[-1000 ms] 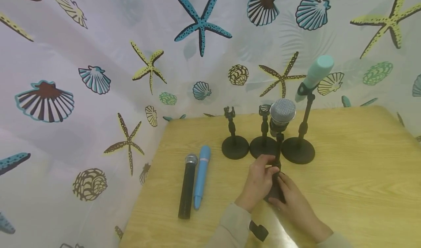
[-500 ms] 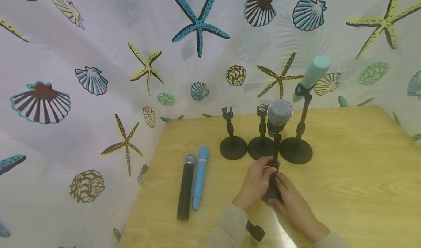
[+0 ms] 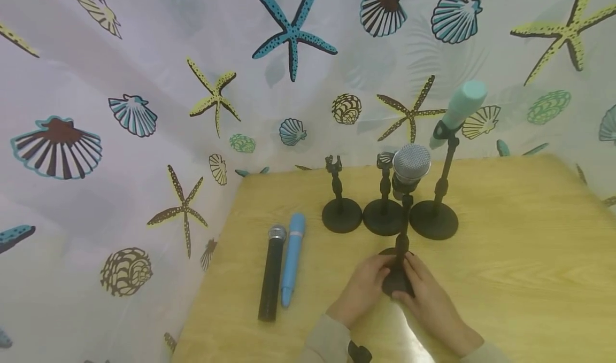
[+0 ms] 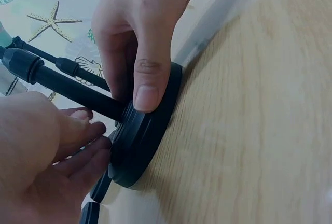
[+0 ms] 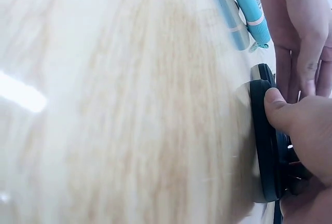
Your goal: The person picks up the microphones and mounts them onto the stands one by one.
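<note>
A black microphone stand (image 3: 403, 234) stands upright near the middle of the table, holding a microphone with a silver mesh head (image 3: 412, 162). My right hand (image 3: 435, 304) grips the right side of its round base (image 4: 148, 136), thumb on the rim and fingers behind the pole. My left hand (image 3: 362, 289) is at the left of the base, its fingers loosely bent and the fingertips at the edge; they do not wrap round it. In the right wrist view the left hand (image 5: 301, 27) hangs beside the base, and the right thumb (image 5: 275, 102) presses on it.
Behind are two small stands (image 3: 341, 215) (image 3: 383, 216) with bare clips, and a taller stand (image 3: 434, 219) bearing a mint-green microphone (image 3: 464, 106). A black microphone (image 3: 271, 277) and a blue one (image 3: 292, 261) lie at left. A patterned curtain (image 3: 269, 112) borders the table.
My left hand has let go of the lower pole and come down to the left side of the base. The right hand keeps its grip, and the stand stays in place.
</note>
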`<action>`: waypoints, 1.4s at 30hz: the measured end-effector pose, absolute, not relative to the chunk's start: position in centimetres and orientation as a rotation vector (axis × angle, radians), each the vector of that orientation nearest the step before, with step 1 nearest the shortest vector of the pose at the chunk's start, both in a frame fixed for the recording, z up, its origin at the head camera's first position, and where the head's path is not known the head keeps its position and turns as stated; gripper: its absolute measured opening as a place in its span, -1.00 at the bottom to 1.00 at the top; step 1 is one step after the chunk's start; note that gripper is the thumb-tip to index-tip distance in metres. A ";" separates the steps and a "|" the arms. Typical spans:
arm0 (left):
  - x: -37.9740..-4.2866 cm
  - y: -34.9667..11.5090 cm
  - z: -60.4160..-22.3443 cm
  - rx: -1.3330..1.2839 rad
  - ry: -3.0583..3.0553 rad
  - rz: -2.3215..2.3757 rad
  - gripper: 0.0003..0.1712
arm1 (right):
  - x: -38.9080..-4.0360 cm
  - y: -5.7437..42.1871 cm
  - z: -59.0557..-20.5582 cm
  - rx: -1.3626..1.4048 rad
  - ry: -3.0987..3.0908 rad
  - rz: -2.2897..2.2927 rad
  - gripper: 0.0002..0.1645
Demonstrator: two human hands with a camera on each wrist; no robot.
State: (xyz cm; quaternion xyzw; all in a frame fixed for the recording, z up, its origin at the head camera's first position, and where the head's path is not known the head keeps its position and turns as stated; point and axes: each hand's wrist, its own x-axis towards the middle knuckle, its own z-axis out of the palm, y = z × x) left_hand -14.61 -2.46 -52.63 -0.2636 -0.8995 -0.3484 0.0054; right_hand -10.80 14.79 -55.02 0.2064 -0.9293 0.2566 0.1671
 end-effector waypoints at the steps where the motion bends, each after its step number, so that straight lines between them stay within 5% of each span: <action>1: -14.6 -2.5 -52.6 -0.829 -2.843 -1.041 -0.62 | -10.8 14.8 -54.9 0.594 -2.638 0.729 0.01; 9: -13.7 -2.7 -52.6 -0.850 -3.011 -0.734 -0.45 | -10.6 14.8 -54.9 0.610 -2.608 0.698 -0.02; 28: -13.3 -2.6 -53.4 -0.886 -2.987 -0.472 -0.37 | -11.0 16.1 -54.3 0.696 -2.668 0.741 -0.17; 35: -13.3 -2.5 -53.4 -0.861 -2.983 -0.483 -0.37 | -11.8 17.0 -50.8 0.576 -2.740 1.145 -0.57; 42: -13.4 -2.5 -53.5 -0.853 -2.953 -0.487 -0.37 | -13.1 16.6 -45.7 0.494 -2.695 1.421 -0.49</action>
